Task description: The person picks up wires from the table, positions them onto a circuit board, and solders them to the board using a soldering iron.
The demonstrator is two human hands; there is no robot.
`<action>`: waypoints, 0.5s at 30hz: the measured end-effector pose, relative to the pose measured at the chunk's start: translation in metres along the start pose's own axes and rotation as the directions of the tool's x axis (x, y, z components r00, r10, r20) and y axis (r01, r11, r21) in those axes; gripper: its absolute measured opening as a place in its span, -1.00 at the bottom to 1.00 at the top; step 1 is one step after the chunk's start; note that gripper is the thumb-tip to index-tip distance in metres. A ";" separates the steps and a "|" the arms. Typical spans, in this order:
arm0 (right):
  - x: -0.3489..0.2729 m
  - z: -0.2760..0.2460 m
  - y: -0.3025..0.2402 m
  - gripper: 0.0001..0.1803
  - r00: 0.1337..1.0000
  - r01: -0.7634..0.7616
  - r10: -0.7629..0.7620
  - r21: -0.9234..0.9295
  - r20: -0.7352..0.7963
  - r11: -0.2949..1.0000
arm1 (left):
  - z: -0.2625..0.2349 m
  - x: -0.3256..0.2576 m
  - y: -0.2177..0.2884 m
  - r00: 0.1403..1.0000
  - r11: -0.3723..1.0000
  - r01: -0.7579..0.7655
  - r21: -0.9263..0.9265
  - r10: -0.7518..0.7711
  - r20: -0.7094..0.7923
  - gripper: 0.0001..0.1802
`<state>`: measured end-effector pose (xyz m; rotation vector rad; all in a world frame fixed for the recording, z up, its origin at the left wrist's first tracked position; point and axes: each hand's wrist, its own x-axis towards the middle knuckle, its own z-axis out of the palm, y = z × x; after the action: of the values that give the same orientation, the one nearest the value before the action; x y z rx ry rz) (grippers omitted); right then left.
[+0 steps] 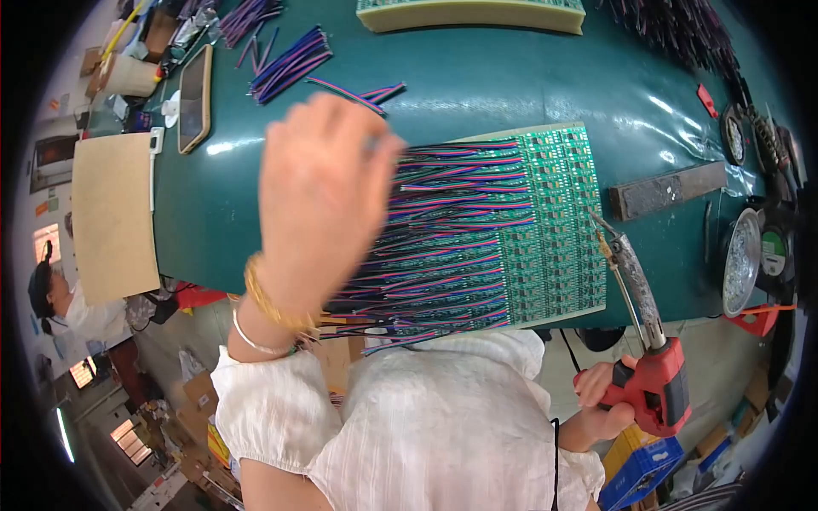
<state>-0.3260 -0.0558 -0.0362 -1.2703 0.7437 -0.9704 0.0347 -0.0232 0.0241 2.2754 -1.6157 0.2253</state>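
Observation:
My right hand [607, 400] grips the red and black handle of a soldering gun [652, 387]. Its long metal nozzle points up and left, ending at the right edge of a panel of small green circuit boards [554, 221]. Rows of thin black, blue and pink wires [452, 204] stretch leftward from the panel. Over the left ends of these wires hovers my left hand [328, 187], back upward and smeared by motion; its fingertips are hidden. Just beyond it lie a few loose wires [383, 94], and a bundle of cut wires [291, 66] rests farther left.
Another stack of boards [469, 15] stands at the far edge of the green table. A metal bar [669, 189] and a round metal dish [741, 260] lie right. At left are a phone [195, 100] and a brown cardboard sheet [115, 217]. More wires pile up far right.

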 end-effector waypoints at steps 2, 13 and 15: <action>0.001 -0.001 -0.003 -0.12 0.999 -0.050 0.050 0.029 -0.002 0.998 | 0.008 0.006 -0.040 0.997 0.996 -0.016 0.092 0.023 -0.076 -0.85; 0.004 -0.003 -0.009 -0.10 0.985 0.101 -0.117 -0.123 -0.127 0.987 | 0.018 0.010 -0.063 0.970 0.978 -0.171 -0.118 0.146 -0.197 -0.91; 0.006 -0.019 -0.013 -0.10 0.926 0.195 -0.255 -0.228 -0.277 0.954 | 0.002 0.007 -0.042 0.978 0.959 -0.111 -0.261 0.059 -0.199 -0.92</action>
<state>-0.3423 -0.0696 -0.0265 -1.4181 0.9654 -1.3280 0.0764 -0.0181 0.0171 1.9215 -1.5436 0.2198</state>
